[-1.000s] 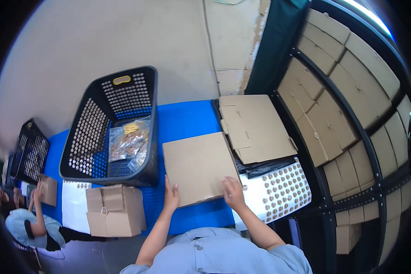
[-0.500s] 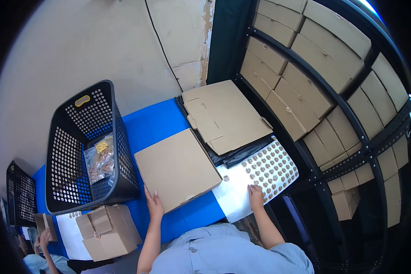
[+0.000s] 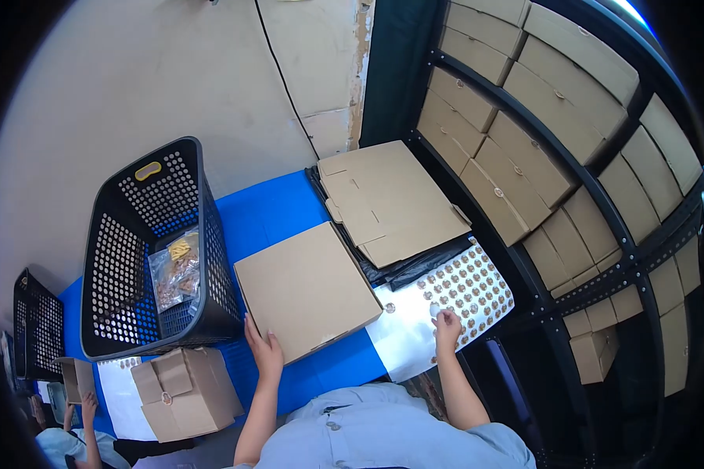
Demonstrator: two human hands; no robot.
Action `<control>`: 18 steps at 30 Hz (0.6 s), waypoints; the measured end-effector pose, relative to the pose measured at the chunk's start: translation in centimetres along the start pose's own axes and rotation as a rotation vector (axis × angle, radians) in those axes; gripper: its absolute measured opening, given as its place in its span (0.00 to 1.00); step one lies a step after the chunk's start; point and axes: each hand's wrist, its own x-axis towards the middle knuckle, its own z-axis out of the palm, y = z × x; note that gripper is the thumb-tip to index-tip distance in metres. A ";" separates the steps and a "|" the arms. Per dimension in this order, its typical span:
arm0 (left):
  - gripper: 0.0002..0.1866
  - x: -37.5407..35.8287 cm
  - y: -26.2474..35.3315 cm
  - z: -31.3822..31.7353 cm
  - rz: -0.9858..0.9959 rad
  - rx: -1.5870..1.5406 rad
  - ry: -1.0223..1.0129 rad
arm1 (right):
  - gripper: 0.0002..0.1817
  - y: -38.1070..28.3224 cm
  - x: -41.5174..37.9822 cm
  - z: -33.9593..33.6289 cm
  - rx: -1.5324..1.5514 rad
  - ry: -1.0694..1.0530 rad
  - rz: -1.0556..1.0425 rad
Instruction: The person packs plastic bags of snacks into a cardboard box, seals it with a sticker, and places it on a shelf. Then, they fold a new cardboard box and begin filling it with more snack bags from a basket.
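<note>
A flat, closed cardboard box (image 3: 309,289) lies on the blue table cover. My left hand (image 3: 266,352) grips its near left corner, fingers along the side and thumb at the front edge. To the right is a white sheet of round brown stickers (image 3: 465,293), its left part mostly bare. Over that sheet my right hand (image 3: 447,328) is closed in a pinch at a small pale sticker (image 3: 435,310), whose printed face I cannot make out. One single sticker (image 3: 389,308) sits near the box's right corner.
Flattened cardboard (image 3: 395,203) lies on black plastic (image 3: 426,266) behind the sheet. A black basket (image 3: 211,258) holds bagged items (image 3: 174,270). A sealed carton (image 3: 184,395) stands at left, near another person's hand (image 3: 89,406). Shelves of boxes (image 3: 516,168) rise at right.
My right hand has moved slightly right and up from the sheet's surface, a pale sticker now showing at its fingertips. My left hand stays at the box. The other person's hands have shifted.
</note>
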 end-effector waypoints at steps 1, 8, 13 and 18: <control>0.31 0.1 2.2 -0.6 0.072 0.036 0.053 | 0.07 -3.0 -1.3 1.2 0.268 -0.138 0.067; 0.16 -0.3 14.0 -1.4 0.188 -0.347 -0.496 | 0.07 -14.6 -10.6 8.1 0.407 -0.775 0.219; 0.07 -0.6 14.0 -1.0 -0.068 -0.666 -0.679 | 0.10 -16.2 -13.6 9.2 0.403 -0.910 0.286; 0.06 -0.6 14.3 -2.6 -0.005 -0.609 -0.729 | 0.09 -16.4 -14.2 9.1 0.347 -0.970 0.213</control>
